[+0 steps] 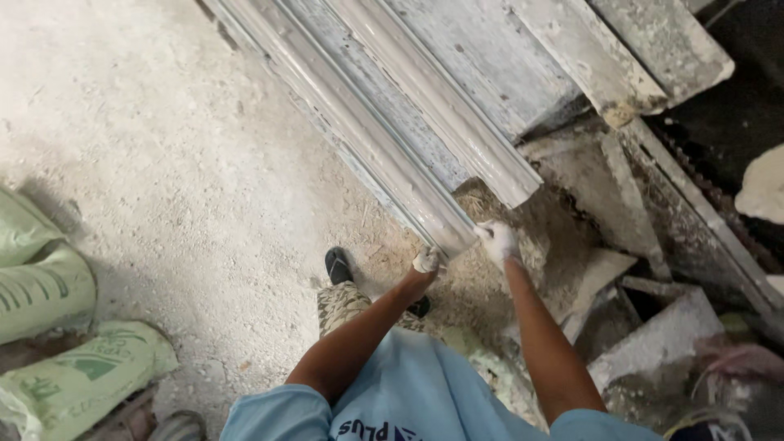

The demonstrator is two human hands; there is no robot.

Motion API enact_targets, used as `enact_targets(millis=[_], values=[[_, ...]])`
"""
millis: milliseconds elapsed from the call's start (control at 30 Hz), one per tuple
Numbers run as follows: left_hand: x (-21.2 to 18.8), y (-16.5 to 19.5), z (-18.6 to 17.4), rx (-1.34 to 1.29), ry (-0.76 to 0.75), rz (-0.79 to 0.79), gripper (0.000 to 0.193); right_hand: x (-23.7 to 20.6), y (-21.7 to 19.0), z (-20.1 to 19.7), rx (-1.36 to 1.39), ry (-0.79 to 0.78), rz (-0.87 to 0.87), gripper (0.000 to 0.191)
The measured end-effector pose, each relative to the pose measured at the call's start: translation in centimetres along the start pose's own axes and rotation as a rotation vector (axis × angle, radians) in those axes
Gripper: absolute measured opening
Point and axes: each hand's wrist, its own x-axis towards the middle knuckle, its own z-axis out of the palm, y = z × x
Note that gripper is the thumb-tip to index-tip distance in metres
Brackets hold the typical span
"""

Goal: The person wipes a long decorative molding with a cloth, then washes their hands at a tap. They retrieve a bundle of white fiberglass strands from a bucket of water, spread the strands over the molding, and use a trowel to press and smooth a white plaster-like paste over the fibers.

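One long grey moulded strip [371, 139], wet and plaster-smeared, lies slanting on a workbench [498, 65], its near end overhanging the dusty floor [163, 163]. The left hand [426, 260] and right hand [498, 241], both white with plaster, close their fingers around that end, one on each side. A second, similar strip [445, 106] lies just beside it. Three green sacks [49, 327] sit stacked at the floor's left edge.
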Motion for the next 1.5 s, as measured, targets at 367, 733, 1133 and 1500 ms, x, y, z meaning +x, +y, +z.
enact_targets(millis=[367, 733, 1133, 1500], values=[[0.4, 1.3, 5.5, 0.314, 0.443, -0.119, 0.043, 0.4, 0.8, -1.4, -0.066, -0.098, 0.250, 0.030], [0.0, 0.2, 4.6, 0.687, 0.507, 0.278, 0.036, -0.4, 0.5, -0.7, -0.248, -0.108, -0.041, 0.029], [0.2, -0.3, 3.8, 0.691, 0.447, 0.066, 0.028, -0.5, 1.4, -0.5, -0.127, -0.142, 0.018, 0.035], [1.2, -2.5, 2.8, 0.751, 0.348, 0.337, 0.020, -0.5, 4.0, -1.2, 0.163, -0.229, 0.052, 0.034]])
